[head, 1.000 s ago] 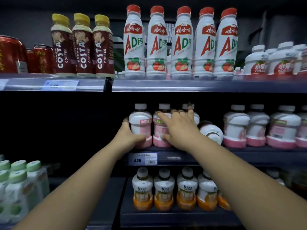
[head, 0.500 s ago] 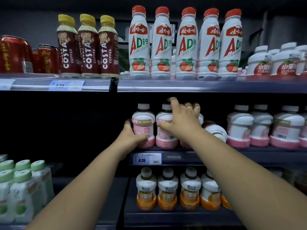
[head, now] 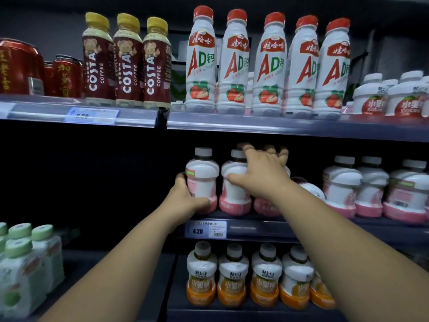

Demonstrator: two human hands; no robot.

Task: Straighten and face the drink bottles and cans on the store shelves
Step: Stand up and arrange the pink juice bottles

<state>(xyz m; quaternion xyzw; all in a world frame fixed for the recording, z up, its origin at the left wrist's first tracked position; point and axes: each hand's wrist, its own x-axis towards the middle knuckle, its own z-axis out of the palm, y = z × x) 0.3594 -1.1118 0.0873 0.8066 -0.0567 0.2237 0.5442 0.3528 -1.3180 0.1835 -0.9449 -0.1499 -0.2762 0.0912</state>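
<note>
Right hand (head: 262, 180) risen clasping pink bottles (head: 234, 201), left hand (head: 185, 198) gripping one, 4.20 tag (head: 206, 228)

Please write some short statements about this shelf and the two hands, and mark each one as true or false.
1. The left hand grips the leftmost pink bottle on the middle shelf. True.
2. The Costa bottles have red caps. False: their caps are yellow; the red caps belong to the AD bottles.
3. The price tag under the pink bottles reads 4.20. True.
4. The orange bottles stand on the top shelf. False: they stand one level below the middle shelf.
5. The right hand hangs free and touches nothing. False: it lies on the neighbouring pink bottles.
</note>
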